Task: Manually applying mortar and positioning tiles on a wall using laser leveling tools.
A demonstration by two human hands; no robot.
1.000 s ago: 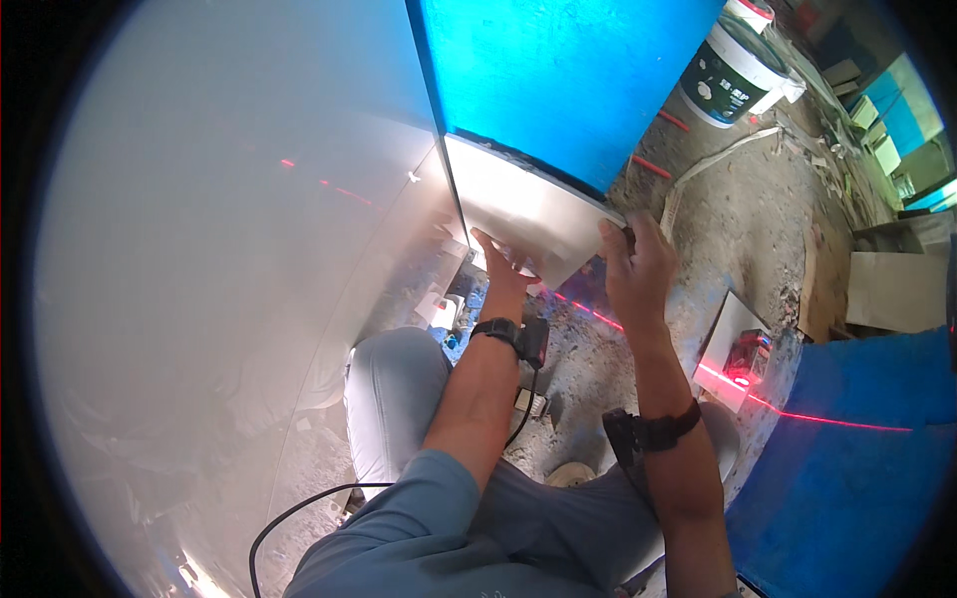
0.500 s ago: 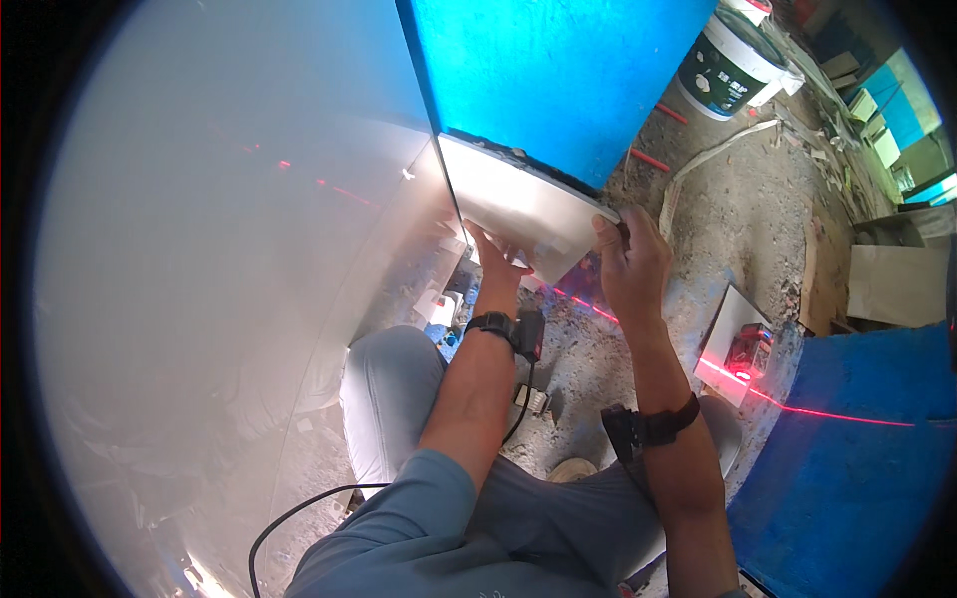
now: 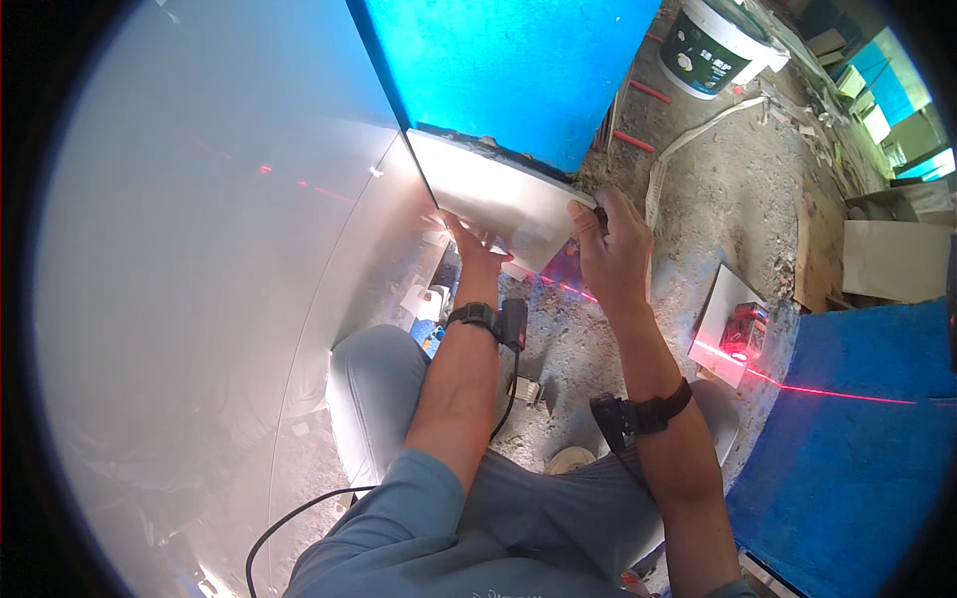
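A white tile [image 3: 498,189] sits against the lower part of the blue-coated wall [image 3: 498,70], its left end at the glossy large-tiled wall [image 3: 199,279]. My left hand [image 3: 474,242] grips the tile's lower edge near the left end, its fingers partly behind it. My right hand [image 3: 613,249] is closed round the tile's upper right corner, thumb on the face. Both wrists wear black straps with small devices. A red laser line crosses the floor below the tile and runs onto the blue panel at right.
A red laser level [image 3: 745,329] stands on a white board [image 3: 710,309] at right. A blue panel [image 3: 837,439], a cardboard sheet [image 3: 812,249] and a pale board [image 3: 892,259] lie beyond. A white bucket [image 3: 708,50], red tubes [image 3: 648,92] and a pale strap [image 3: 678,140] are at upper right.
The whole view has shifted, so wall, tile, hands and bucket appear higher and farther left. Both hands keep their hold on the tile, with little visible change against the wall.
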